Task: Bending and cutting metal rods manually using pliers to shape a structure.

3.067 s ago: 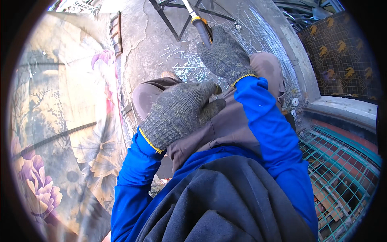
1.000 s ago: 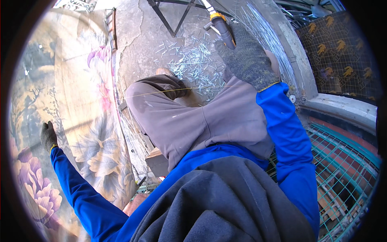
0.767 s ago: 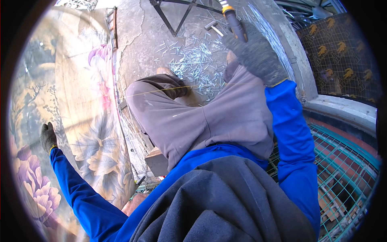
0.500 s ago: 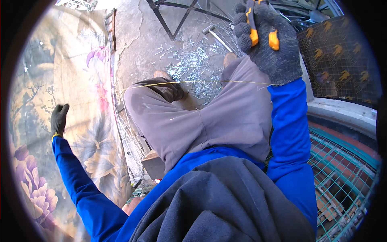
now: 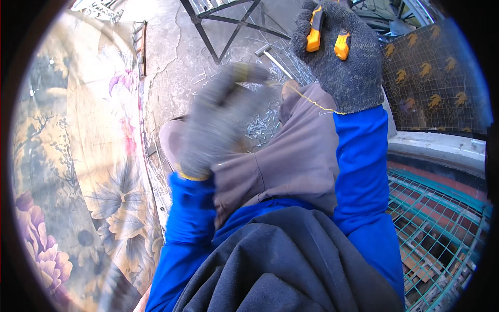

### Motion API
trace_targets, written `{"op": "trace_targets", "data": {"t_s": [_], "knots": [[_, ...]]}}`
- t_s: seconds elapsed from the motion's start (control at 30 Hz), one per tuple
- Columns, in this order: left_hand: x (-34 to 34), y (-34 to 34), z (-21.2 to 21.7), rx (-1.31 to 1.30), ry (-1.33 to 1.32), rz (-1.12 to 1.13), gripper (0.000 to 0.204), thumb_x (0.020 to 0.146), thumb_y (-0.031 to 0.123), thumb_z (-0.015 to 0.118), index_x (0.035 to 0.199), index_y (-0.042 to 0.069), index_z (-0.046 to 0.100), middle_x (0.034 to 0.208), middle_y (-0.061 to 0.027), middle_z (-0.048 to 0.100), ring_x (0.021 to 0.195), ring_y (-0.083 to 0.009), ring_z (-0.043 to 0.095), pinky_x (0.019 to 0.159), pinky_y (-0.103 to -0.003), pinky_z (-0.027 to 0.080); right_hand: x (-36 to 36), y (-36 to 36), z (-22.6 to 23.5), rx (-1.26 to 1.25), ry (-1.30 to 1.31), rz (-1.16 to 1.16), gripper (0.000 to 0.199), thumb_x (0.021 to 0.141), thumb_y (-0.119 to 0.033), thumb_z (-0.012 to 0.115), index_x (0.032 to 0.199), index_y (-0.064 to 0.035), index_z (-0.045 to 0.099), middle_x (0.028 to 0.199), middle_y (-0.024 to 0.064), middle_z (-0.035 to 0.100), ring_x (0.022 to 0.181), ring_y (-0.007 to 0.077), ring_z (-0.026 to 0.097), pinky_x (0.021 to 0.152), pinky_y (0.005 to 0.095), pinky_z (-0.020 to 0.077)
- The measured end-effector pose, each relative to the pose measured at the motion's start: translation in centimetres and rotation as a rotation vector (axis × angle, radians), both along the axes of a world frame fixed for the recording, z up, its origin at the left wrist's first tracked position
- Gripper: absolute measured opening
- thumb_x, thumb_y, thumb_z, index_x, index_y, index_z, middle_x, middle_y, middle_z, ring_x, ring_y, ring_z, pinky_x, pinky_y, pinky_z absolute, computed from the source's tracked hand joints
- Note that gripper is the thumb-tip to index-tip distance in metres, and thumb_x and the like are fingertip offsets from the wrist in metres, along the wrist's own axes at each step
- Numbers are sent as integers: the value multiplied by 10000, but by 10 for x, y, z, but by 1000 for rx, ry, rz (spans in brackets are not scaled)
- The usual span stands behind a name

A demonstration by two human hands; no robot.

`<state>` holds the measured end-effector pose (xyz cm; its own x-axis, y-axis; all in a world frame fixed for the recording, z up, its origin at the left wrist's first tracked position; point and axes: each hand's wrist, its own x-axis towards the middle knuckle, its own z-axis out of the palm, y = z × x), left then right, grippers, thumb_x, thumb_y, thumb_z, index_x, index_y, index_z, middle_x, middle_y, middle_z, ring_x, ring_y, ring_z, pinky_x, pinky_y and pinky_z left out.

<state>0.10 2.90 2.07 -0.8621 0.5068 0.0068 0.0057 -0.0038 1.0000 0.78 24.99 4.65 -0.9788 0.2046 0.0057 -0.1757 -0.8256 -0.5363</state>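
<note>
1. Orange-handled pliers (image 5: 326,37) sit in your right hand (image 5: 340,57), high in the view and to the right, with the grey knit glove wrapped over both handles. That grip is clamped firmly on the tool; only the two orange handles show, running up and away from you, and the working end is out of sight.
2. Your left hand (image 5: 215,122) is lower and nearer the middle, blurred, hanging over your raised knee (image 5: 280,156). Its fingers look curled together, but the blur is too strong to tell whether they pinch anything or are merely bunched.
3. A thin yellowish wire (image 5: 312,103) shows as a fine line across the knee cloth, just below the cuff of the right glove. It runs roughly left to right, so its long axis lies across your body, between the two hands.
4. From the pliers, the wire lies down and slightly to the left; from the left hand, it lies to the right and a little up. Your right hand is the nearer one, its cuff almost touching the line.
5. Beyond the knee, short cut wire pieces (image 5: 260,122) litter the concrete floor (image 5: 171,67), with a hammer (image 5: 270,56) lying among them by a black metal frame (image 5: 218,26).
6. Further out, a flowered panel (image 5: 78,156) fills your left side, and green wire mesh (image 5: 436,218) lies at your right.
</note>
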Motion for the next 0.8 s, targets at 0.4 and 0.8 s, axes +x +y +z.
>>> {"op": "trace_targets", "data": {"t_s": [0.4, 0.8], "knots": [[21, 30, -24, -248, 301, -136, 257, 954, 296, 729, 994, 44, 701, 862, -140, 661, 755, -270, 678, 672, -386, 524, 4, -4, -6, 94, -56, -260, 148, 945, -147, 706, 1037, -80, 612, 892, 49, 624, 798, 203, 656, 698, 373, 578], [32, 39, -48, -128, -160, -311, 278, 999, 324, 686, 996, 47, 712, 825, 1, 645, 754, -95, 560, 654, -283, 473, -2, -9, -13, 54, -50, -285, 162, 928, -136, 714, 1032, -77, 604, 902, 46, 623, 805, 196, 652, 709, 368, 572]]}}
